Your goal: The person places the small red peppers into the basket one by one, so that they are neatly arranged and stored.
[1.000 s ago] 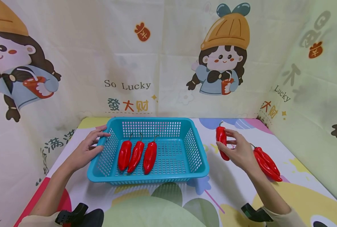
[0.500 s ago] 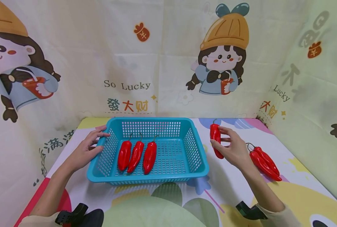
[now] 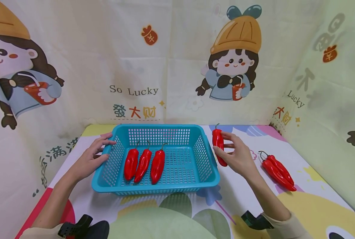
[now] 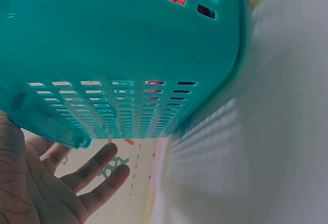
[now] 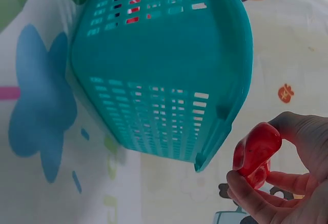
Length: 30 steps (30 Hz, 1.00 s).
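Observation:
A turquoise plastic basket (image 3: 177, 188) stands on the table, with several red chili peppers in total in view. Three of them (image 3: 157, 167) lie side by side in its left half. My left hand (image 3: 94, 151) rests at the basket's left rim, fingers spread and fairly straight, as the left wrist view also shows. Just outside the right rim, my right hand (image 3: 237, 154) pinches another red chili pepper (image 3: 217, 141) between thumb and fingers, roughly upright with its stem up. In the right wrist view this held pepper (image 5: 258, 147) appears beside the basket wall, its glossy lower end toward the camera.
Two more red peppers (image 3: 277, 172) lie together on the table right of my right forearm. A printed cloth covers the table (image 3: 240, 202). Patterned fabric walls (image 3: 180, 66) rise close behind the basket and at both sides.
My right hand has moved left with the pepper, from over the table to beside the basket's right rim. The left hand, basket and other peppers have stayed in place.

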Each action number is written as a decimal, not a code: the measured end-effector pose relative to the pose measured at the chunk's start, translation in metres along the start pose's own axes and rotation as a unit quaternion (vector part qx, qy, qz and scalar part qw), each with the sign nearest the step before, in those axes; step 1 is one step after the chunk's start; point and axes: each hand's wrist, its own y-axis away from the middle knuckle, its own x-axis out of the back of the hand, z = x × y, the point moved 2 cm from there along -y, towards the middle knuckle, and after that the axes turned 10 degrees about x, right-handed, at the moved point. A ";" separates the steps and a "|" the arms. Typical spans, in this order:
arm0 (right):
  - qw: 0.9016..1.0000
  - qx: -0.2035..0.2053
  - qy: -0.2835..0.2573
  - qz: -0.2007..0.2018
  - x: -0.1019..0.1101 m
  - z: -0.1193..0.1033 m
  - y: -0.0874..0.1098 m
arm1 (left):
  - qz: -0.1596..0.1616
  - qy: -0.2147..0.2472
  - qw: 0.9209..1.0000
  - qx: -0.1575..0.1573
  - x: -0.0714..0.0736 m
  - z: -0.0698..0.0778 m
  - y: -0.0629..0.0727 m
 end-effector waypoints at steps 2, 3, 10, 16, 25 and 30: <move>1.000 0.001 -0.004 -0.001 -0.002 -0.002 -0.001 | -0.002 0.002 1.000 0.001 0.000 0.000 0.000; 1.000 0.001 -0.005 -0.002 -0.003 -0.003 -0.001 | -0.002 0.003 1.000 0.002 0.000 0.000 0.000; 1.000 0.003 -0.016 -0.006 -0.012 -0.011 -0.003 | 0.000 -0.002 1.000 0.001 0.000 0.000 0.001; 0.999 0.016 -0.028 -0.006 -0.020 -0.017 -0.005 | 0.000 0.001 1.000 0.005 0.000 0.000 0.001; 0.999 0.037 -0.038 -0.011 -0.032 -0.025 -0.008 | 0.003 -0.001 1.000 0.004 0.000 0.000 0.001; 0.998 0.043 -0.047 -0.024 -0.041 -0.030 -0.009 | 0.004 -0.002 1.000 0.001 0.000 -0.001 0.000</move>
